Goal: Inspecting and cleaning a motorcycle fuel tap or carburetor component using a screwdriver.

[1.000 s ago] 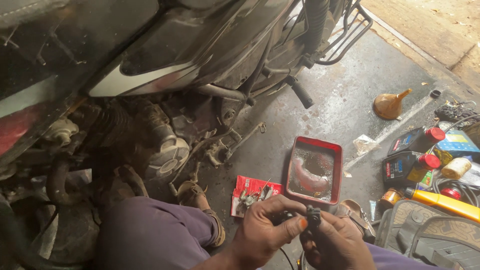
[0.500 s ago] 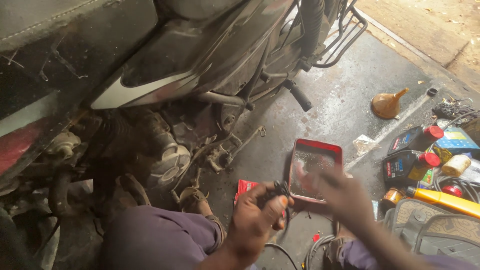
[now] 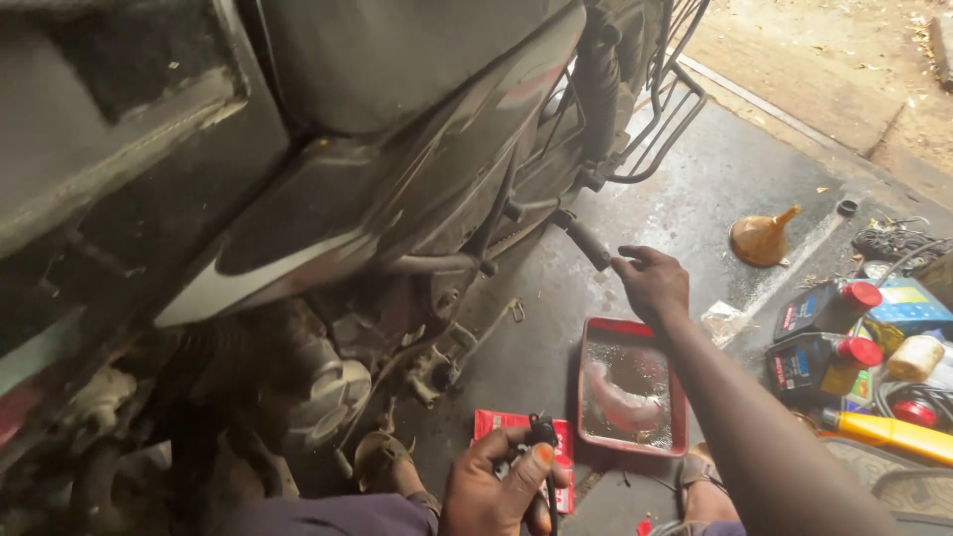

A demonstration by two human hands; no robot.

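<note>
Two hands show in the head view, both over an oily concrete floor (image 3: pixel 695 199) beside a motorbike (image 3: pixel 397 189). Left hand (image 3: pixel 496 486) sits at the bottom edge, fingers curled & thumb pressed onto a small black part (image 3: pixel 542 433) w/ a thin black cable hanging down from it; hand is closed around that part, just above a red packet (image 3: pixel 564 452) lying on the floor. Right hand (image 3: pixel 655 283) is stretched out well ahead, arm crossing over a red tray (image 3: pixel 586 397); fingers loosely bent, index & thumb tips at the rubber end of the bike's black footpeg (image 3: pixel 586 241), touching or nearly so — can't tell if it grips. Nothing held in that hand. Tray holds cloudy liquid & a pale pinkish curved piece (image 3: pixel 620 402), approx. between the two hands. Engine (image 3: pixel 318 382) is to the left of the left hand, greasy, w/ a lever linkage (image 3: pixel 467 342) sticking out toward the tray. A sandalled foot (image 3: pixel 382 462) rests by the engine, another foot at the tray's near right corner. Right side of the floor: orange funnel (image 3: pixel 762 238) lying tipped, two dark oil bottles (image 3: pixel 824 333) w/ red caps, a yellow bottle (image 3: pixel 884 432) on its side, a blue box (image 3: pixel 908 303), all well apart from both hands.
</note>
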